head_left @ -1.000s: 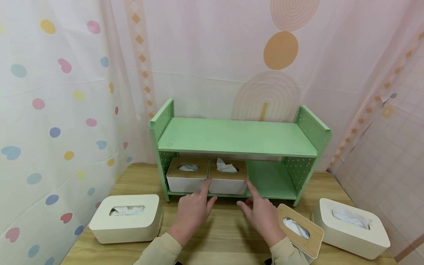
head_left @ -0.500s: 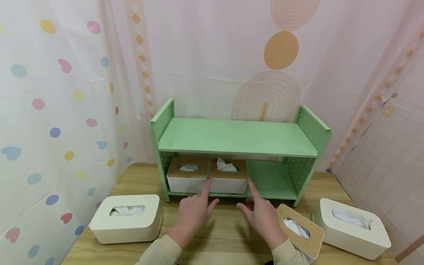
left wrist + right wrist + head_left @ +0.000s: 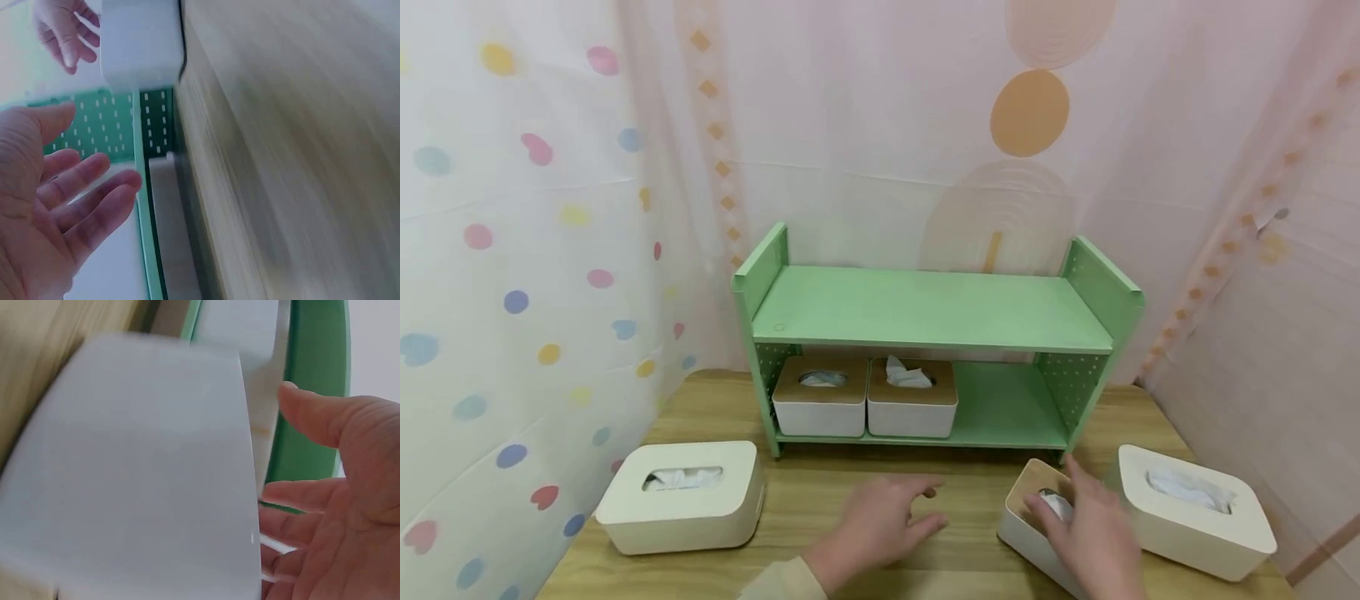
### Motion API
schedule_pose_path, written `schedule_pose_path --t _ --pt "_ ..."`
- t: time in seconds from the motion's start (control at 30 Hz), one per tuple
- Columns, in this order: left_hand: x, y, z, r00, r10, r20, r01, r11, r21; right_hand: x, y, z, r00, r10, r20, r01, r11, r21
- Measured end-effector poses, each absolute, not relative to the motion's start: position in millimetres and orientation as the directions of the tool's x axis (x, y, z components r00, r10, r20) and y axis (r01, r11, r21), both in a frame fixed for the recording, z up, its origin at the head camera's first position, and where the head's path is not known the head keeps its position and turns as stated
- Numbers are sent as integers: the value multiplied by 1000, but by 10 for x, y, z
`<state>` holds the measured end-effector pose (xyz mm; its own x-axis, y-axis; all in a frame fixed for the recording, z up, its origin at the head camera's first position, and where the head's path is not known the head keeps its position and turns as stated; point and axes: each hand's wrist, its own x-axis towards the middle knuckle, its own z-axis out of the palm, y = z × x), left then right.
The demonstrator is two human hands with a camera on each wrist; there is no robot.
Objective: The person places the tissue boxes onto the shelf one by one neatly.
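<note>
My right hand [image 3: 1093, 533] is over a white tissue box with a wooden lid [image 3: 1033, 546] on the right of the table. Its thumb and fingers are spread above the lid, partly hiding it and the tissue in the slot. In the right wrist view, the box's white side [image 3: 144, 469] fills the middle, with the loosely extended fingers [image 3: 294, 494] beside its top edge. My left hand [image 3: 880, 525] hovers over the table's middle, fingers extended and nothing in them. Two matching wooden-lidded tissue boxes, left [image 3: 820, 417] and right [image 3: 913, 419], stand side by side on the lower shelf.
A green two-tier rack [image 3: 925, 308] stands at the back of the wooden table [image 3: 715, 417]. A cream tissue box [image 3: 681, 525] lies at the left, and another cream tissue box [image 3: 1202, 533] at the right, close beside the wooden-lidded one. Patterned curtains [image 3: 865, 125] hang behind.
Both hands have left the front of the right-hand shelf box. The right hand has moved right, over the wooden-lidded box on the table. The left hand has drawn back toward me.
</note>
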<state>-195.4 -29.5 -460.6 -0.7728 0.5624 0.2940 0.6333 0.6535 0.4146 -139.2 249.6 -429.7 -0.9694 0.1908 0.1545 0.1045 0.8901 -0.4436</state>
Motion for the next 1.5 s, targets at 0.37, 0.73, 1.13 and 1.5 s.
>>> schedule_pose_path --t 0.37,0.73,1.13,1.5 --pt "-1834 146 -4650 -762 648 11 504 581 640 -1398 2768 -4347 -982 189 -6 172 879 -444" --pt "-1771 103 -4675 -824 566 7 349 498 794 -1566 2583 -4402 -997 77 12 58 837 -544" --pt "-1734 10 -4750 -872 490 -5 236 429 872 -1519 2694 -4498 -985 57 -160 162 599 -784" --pt "-1797 -11 -4793 -839 540 -69 148 348 926 -1461 2785 -4597 -963 -48 -265 223 411 -884"
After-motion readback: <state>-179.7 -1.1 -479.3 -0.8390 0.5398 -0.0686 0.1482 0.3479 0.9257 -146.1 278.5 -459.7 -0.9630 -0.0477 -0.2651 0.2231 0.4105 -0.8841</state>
